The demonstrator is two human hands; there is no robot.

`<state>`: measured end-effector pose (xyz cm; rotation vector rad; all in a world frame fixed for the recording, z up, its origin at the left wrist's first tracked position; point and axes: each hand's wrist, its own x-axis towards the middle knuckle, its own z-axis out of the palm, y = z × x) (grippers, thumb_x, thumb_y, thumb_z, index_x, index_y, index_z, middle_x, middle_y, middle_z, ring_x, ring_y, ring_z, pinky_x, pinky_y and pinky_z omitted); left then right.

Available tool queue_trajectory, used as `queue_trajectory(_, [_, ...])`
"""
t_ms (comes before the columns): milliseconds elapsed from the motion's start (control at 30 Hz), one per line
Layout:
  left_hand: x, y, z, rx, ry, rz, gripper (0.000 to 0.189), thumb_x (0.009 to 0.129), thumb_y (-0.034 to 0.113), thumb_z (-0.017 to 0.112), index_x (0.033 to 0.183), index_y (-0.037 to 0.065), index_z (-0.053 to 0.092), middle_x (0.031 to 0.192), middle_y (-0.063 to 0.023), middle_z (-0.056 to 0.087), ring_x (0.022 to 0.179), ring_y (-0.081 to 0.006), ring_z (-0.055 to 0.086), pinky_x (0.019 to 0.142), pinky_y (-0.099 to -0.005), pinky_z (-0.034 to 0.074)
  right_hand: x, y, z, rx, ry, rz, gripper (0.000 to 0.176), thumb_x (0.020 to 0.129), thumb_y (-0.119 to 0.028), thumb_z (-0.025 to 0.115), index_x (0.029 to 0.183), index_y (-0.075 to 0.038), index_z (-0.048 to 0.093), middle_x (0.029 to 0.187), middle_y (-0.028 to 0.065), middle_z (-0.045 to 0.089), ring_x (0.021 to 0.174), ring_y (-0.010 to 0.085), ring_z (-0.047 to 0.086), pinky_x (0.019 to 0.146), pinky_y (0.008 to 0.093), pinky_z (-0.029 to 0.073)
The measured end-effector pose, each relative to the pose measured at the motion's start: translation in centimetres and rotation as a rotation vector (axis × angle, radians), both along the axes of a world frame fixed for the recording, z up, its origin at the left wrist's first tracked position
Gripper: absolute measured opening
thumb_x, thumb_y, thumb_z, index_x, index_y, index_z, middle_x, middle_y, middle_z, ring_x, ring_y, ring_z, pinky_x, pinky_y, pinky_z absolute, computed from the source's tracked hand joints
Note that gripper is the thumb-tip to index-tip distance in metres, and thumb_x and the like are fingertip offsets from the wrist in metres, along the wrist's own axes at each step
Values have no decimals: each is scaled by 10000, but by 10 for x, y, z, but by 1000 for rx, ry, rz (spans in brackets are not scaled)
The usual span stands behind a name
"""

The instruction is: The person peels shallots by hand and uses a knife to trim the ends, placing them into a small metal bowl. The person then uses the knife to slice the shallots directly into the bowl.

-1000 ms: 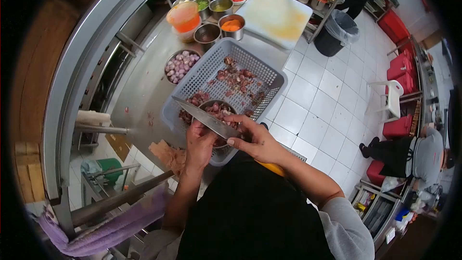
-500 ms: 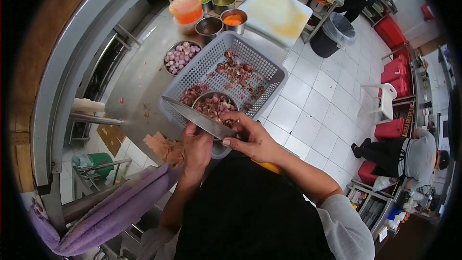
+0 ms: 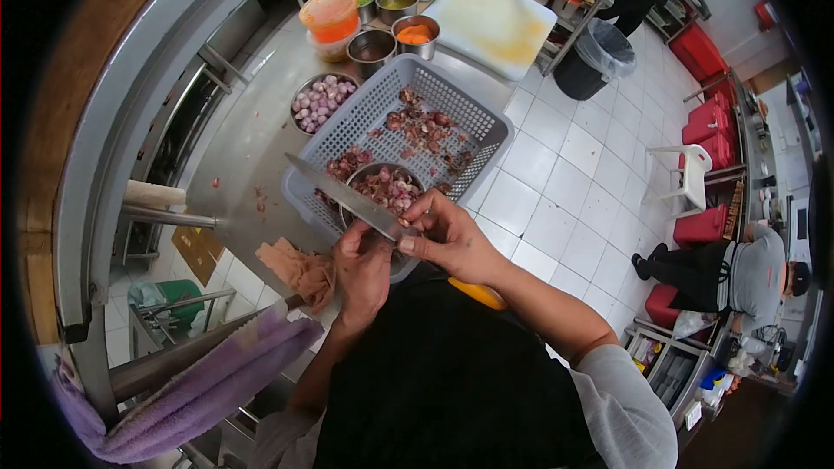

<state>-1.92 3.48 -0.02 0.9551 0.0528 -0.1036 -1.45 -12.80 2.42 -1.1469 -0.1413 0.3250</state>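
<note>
My right hand (image 3: pixel 452 239) is closed around a knife, its thumb near the heel of the wide blade (image 3: pixel 343 195). In line with the blade, a yellow handle end (image 3: pixel 478 293) shows under my wrist. My left hand (image 3: pixel 362 274) is closed beneath the blade, fingertips pinched; what they hold is hidden. Just beyond the blade, a metal bowl of shallots (image 3: pixel 388 187) sits in a grey perforated basket (image 3: pixel 300 195). Loose shallot skins (image 3: pixel 426 126) lie across the basket floor. Peeled shallots (image 3: pixel 324 102) fill another metal bowl to the basket's left.
Behind the basket stand metal pots (image 3: pixel 372 50), an orange-filled tub (image 3: pixel 330 16) and a white cutting board (image 3: pixel 491 22). Crumpled brown paper (image 3: pixel 300 271) and a purple towel (image 3: pixel 200 382) are at left. A lined bin (image 3: pixel 595 61) stands on the tiled floor; a person (image 3: pixel 738 282) works at right.
The knife has tilted a little, its tip rising slightly. My right fingers have curled up and drawn in by the blade's heel; my left hand has turned slightly and stays under the blade.
</note>
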Motion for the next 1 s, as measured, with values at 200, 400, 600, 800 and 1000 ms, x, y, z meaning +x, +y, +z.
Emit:
queue_trajectory(200, [9, 9, -8, -182, 129, -119, 257, 922, 27, 633, 1175, 7, 594, 1090, -104, 666, 987, -192, 633, 820, -318, 513, 13, -9, 2, 220, 391, 155, 255, 936, -314, 668, 1028, -122, 528, 736, 14, 501, 562, 103, 473, 449, 213, 303])
queue_trajectory(400, [12, 11, -24, -47, 52, -110, 270, 950, 48, 579, 1212, -9, 556, 1152, -138, 647, 1021, -231, 631, 866, -380, 527, 14, -6, -5, 238, 424, 188, 274, 922, -304, 695, 1019, -114, 523, 759, 15, 535, 527, 94, 475, 449, 218, 313])
queue_trajectory(600, [15, 19, -18, -249, 144, -168, 276, 937, 29, 587, 1211, 1, 572, 1091, -119, 664, 928, -194, 633, 777, -329, 511, 23, -12, -22, 125, 501, 66, 265, 923, -286, 697, 1007, -109, 519, 765, 26, 543, 527, 99, 485, 443, 221, 323])
queue_trajectory(800, [17, 24, -29, -255, 210, -96, 282, 946, 37, 569, 1224, -9, 565, 1108, -119, 659, 948, -185, 632, 799, -305, 496, 17, -12, -38, 78, 344, 108, 261, 926, -235, 700, 1080, -96, 540, 798, 14, 577, 588, 83, 512, 479, 227, 351])
queue_trajectory(1000, [15, 18, -31, -284, 174, -74, 279, 934, 19, 587, 1211, 0, 571, 1148, -110, 649, 1055, -189, 624, 918, -339, 505, 3, -2, -16, -124, 119, 94, 446, 914, -170, 715, 1300, -77, 512, 862, -10, 571, 754, 64, 534, 664, 214, 429])
